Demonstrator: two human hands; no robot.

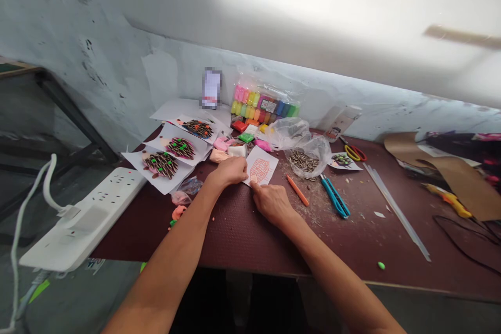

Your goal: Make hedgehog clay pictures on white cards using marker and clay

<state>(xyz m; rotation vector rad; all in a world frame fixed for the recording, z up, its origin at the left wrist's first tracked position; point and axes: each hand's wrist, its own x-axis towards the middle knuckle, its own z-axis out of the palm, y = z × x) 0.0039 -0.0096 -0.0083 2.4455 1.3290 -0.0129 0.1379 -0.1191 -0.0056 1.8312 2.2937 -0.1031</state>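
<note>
A white card with an orange-lined drawing lies on the dark red table. My left hand rests at the card's left edge, its fingers closed together; what they hold, if anything, is hidden. My right hand is at the card's lower edge, index fingertip pressing a small pale peach piece on the drawing, with the other fingers curled. Just behind my left hand are a peach clay block and a white block. An orange tool lies right of my right hand.
Finished-looking spiky pieces on paper lie at left, beside a white power strip. Clay packs, a bag of small sticks, a blue cutter, scissors, clear rods and a yellow glue gun are around.
</note>
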